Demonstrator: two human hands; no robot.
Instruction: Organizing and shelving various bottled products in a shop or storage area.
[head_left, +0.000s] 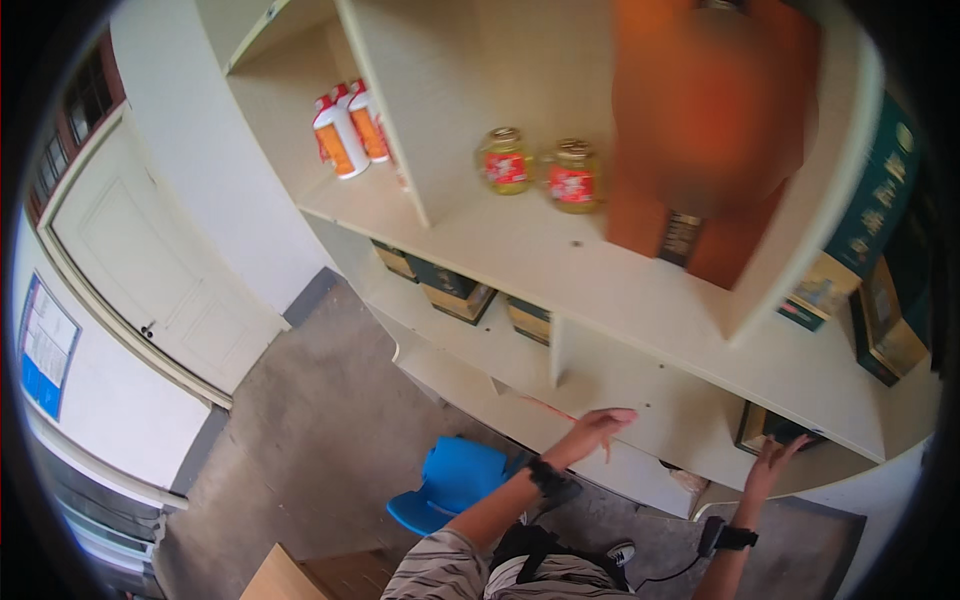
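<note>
My left hand (598, 431) reaches over the lower shelf (622, 390), with its fingers extended and nothing visible in it. A thin red cord (550, 407) runs up to the wrist side of that hand; whether the two touch I cannot tell. My right hand (772, 459) is farther right, fingers spread, at the front of a dark green box (751, 429) on the same shelf. The fingertips overlap the box in view, and part of it is hidden by them and by the shelf above. Both wrists wear black straps.
Above stand two jars (506, 161), a large orange-brown box (645, 202), white bottles with red caps (341, 139) and green-and-gold boxes (844, 247). More boxes (454, 289) sit lower left. A blue chair (461, 476) is by my left arm; a wooden surface (281, 577) lies below.
</note>
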